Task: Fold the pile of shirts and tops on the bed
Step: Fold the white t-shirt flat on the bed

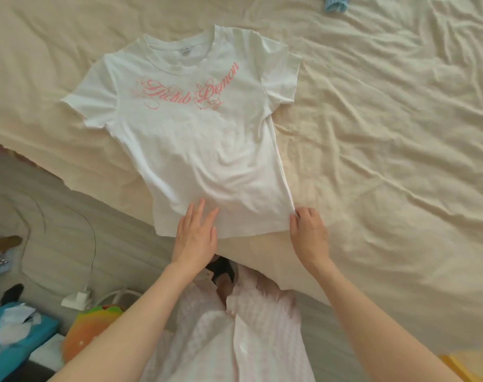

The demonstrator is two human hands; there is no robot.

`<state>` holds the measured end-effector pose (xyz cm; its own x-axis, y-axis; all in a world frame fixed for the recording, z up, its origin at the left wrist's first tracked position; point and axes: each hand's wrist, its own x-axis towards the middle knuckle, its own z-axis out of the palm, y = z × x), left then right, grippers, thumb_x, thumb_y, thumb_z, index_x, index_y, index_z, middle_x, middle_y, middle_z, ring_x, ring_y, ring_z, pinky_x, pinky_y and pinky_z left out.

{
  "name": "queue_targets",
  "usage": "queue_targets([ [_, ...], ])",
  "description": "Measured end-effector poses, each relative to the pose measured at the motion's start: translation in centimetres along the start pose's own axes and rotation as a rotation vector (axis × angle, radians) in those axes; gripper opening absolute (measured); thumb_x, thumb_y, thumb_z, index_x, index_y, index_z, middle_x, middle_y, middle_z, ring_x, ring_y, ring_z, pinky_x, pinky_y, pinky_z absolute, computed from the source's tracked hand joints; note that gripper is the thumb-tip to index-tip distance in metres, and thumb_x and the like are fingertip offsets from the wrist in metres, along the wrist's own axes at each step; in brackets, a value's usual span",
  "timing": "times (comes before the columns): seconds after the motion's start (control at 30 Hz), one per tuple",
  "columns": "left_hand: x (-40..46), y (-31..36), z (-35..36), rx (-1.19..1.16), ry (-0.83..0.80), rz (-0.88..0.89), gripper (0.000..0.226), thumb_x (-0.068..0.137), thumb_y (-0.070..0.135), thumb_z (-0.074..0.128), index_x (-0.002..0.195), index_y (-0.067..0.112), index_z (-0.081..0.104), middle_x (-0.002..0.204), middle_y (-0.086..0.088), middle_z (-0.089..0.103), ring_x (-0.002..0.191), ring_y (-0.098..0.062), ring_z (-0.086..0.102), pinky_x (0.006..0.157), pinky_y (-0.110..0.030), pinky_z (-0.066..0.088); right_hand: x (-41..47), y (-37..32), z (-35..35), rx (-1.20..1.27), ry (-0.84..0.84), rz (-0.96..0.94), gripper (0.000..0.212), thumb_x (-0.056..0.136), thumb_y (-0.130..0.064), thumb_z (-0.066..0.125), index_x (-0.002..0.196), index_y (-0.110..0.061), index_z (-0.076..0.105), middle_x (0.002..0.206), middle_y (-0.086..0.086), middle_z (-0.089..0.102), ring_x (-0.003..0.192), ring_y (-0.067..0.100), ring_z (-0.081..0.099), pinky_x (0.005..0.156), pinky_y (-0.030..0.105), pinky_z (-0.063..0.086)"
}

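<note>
A white T-shirt (196, 139) with pink script lettering lies spread face up on the cream bed sheet (386, 133), collar away from me, hem at the bed's near edge. My left hand (195, 232) lies flat with straight fingers on the hem near its middle. My right hand (308, 232) pinches the hem's right corner between curled fingers and thumb. A light blue garment (335, 2) shows partly at the top edge of the view.
The bed's edge runs diagonally from the left to the lower right. On the floor at the left are a white power adapter with its cable (76, 299), a blue box (17, 332) and an orange-green object (91, 326).
</note>
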<state>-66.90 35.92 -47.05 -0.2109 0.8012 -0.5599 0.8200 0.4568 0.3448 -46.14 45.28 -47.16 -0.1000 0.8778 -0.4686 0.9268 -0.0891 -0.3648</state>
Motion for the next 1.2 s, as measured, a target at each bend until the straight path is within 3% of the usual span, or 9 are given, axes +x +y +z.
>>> queue_targets([
  [0.2,-1.0,-1.6,0.1,-0.321,0.059,-0.133,0.044,0.099,0.013,0.035,0.143,0.014,0.034,0.154,-0.01,0.021,0.143,-0.023,0.015,0.116,-0.036,0.015,-0.5,0.4,-1.0,0.681,0.006,0.342,0.019,0.095,-0.015,0.049,0.078,-0.013,0.058,0.076,0.003,0.057,0.067,0.016,0.055,0.056,0.014,0.047],
  [0.27,-0.9,-2.5,-0.3,-0.465,0.167,-0.242,0.042,0.098,0.008,0.037,0.14,0.009,0.038,0.147,-0.012,0.031,0.138,-0.023,0.026,0.113,-0.034,0.02,-1.1,0.8,-0.8,0.651,0.037,0.315,0.019,0.095,-0.015,0.049,0.081,-0.009,0.058,0.07,0.002,0.056,0.061,0.013,0.053,0.049,0.01,0.04],
  [0.4,1.3,-6.5,-1.2,-0.649,0.358,-0.515,0.044,0.097,0.004,0.04,0.14,0.002,0.033,0.145,-0.016,0.034,0.133,-0.029,0.035,0.11,-0.036,0.028,-1.4,2.1,0.8,0.602,0.014,0.352,0.025,0.095,-0.014,0.047,0.071,-0.012,0.054,0.064,0.001,0.054,0.064,0.02,0.054,0.059,0.028,0.041],
  [0.73,3.3,-9.7,0.0,-1.005,0.2,-0.631,0.039,0.1,0.019,0.041,0.139,0.012,0.036,0.13,-0.017,0.05,0.12,-0.029,0.05,0.092,-0.034,0.041,-1.5,2.3,1.5,0.728,-0.051,0.4,0.023,0.098,-0.017,0.043,0.078,-0.016,0.056,0.085,0.001,0.06,0.073,0.016,0.057,0.065,0.026,0.046],
  [0.8,3.5,-10.1,0.0,-1.084,0.157,-0.683,0.039,0.099,0.023,0.044,0.137,0.013,0.037,0.123,-0.015,0.054,0.103,-0.027,0.057,0.076,-0.03,0.045,-1.3,2.2,1.0,0.742,-0.034,0.404,0.023,0.097,-0.016,0.044,0.077,-0.015,0.055,0.086,0.002,0.058,0.074,0.017,0.056,0.065,0.025,0.047],
  [0.93,3.2,-10.4,-0.7,-0.974,0.086,-0.633,0.017,0.098,0.026,0.046,0.09,0.013,0.053,0.086,-0.008,0.052,0.066,-0.016,0.043,0.053,-0.021,0.029,-1.2,1.5,0.1,0.79,-0.002,0.385,0.023,0.095,-0.016,0.048,0.073,-0.014,0.055,0.08,-0.001,0.055,0.074,0.012,0.054,0.067,0.024,0.048],
  [1.0,1.6,-9.8,-1.4,-0.907,0.204,-0.561,0.029,0.099,0.025,0.043,0.073,0.014,0.041,0.073,-0.003,0.041,0.065,-0.016,0.036,0.051,-0.018,0.028,-1.6,0.9,-0.5,0.817,0.031,0.371,0.023,0.095,-0.015,0.048,0.073,-0.014,0.053,0.08,-0.002,0.054,0.074,0.011,0.055,0.069,0.025,0.05],
  [1.1,-2.8,-8.4,-2.3,-0.875,0.493,-0.558,0.02,0.1,0.021,0.038,0.084,0.01,0.041,0.07,0.002,0.037,0.061,-0.011,0.033,0.047,-0.013,0.031,-2.5,0.4,-1.2,0.81,0.099,0.365,0.022,0.096,-0.015,0.048,0.075,-0.015,0.053,0.08,-0.001,0.055,0.072,0.012,0.057,0.066,0.027,0.052],
  [1.2,-6.6,-8.2,-1.6,-0.823,0.58,-0.635,0.014,0.1,0.019,0.039,0.089,0.012,0.044,0.081,-0.006,0.046,0.073,-0.018,0.042,0.059,-0.023,0.031,-3.4,1.3,-1.3,0.681,0.095,0.43,0.018,0.096,-0.016,0.048,0.08,-0.011,0.056,0.078,0.005,0.058,0.062,0.016,0.059,0.056,0.029,0.048],
])
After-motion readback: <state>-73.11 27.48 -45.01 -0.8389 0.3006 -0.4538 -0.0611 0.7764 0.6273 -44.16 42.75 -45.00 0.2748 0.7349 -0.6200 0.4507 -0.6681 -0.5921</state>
